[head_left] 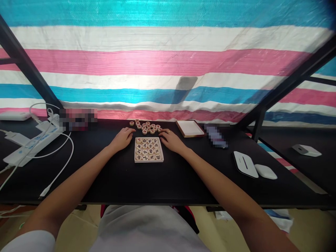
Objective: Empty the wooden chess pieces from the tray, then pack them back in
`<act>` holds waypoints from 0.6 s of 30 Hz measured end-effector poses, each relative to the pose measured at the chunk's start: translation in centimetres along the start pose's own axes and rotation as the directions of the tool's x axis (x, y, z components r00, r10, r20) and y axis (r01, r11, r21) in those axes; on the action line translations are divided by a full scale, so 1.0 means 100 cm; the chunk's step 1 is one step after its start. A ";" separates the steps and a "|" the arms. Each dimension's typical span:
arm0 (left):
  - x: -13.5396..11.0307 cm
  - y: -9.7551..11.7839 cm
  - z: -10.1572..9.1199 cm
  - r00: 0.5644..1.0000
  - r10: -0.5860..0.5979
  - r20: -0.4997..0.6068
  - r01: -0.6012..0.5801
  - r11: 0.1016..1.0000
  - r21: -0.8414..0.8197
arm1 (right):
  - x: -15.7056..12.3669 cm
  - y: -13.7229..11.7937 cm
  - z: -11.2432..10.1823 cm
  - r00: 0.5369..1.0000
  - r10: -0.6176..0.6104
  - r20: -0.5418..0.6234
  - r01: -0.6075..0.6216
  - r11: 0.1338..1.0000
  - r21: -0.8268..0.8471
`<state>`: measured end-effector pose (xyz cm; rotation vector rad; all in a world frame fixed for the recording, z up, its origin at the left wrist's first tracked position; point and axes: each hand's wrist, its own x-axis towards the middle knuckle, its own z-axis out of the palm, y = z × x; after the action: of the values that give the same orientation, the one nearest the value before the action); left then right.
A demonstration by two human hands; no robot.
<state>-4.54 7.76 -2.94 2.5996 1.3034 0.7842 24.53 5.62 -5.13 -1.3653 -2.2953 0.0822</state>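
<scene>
Round Chinese chess pieces [146, 128] with red characters lie in a loose cluster on the black desk. Nearer to me, a shallow white box [149, 161] holds rows of pieces; most bear black characters, and one at the back left is red. My left hand [124, 138] rests palm down left of the cluster, fingers stretched out and holding nothing. On the other side, my right hand [170, 139] lies with its fingers extended. Its fingertips are at the cluster's right edge, by a piece [159, 130]; whether they touch it I cannot tell.
A box lid [190, 128] lies at the back right, beside a blurred phone-like object [216, 135]. Farther right are a white flat device [245, 164] and a white mouse-shaped case [266, 172]. A power strip [31, 145] with white cables occupies the left. Striped sheeting [147, 63] hangs behind the desk.
</scene>
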 end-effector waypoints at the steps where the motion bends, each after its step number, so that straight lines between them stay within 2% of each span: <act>1: 0.001 -0.002 0.003 1.000 0.015 0.012 -0.015 0.999 0.034 | 0.000 0.000 0.000 1.000 0.000 0.000 0.000 1.000 0.000; 6: 0.002 -0.003 0.011 0.994 0.086 0.070 -0.096 0.983 0.154 | 0.000 0.002 0.002 1.000 -0.004 0.003 0.004 1.000 -0.007; 13: 0.003 -0.001 0.013 0.990 0.074 0.124 -0.107 0.952 0.285 | 0.000 0.002 0.001 1.000 -0.022 -0.013 0.022 1.000 0.004; 18: 0.014 -0.001 0.006 0.959 0.146 0.241 -0.237 0.881 0.410 | 0.000 0.000 -0.001 1.000 -0.023 0.001 0.023 1.000 -0.006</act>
<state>-3.59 8.97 -2.91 3.0960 1.2936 0.2466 24.54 5.62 -5.00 -1.3415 -2.3134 0.0684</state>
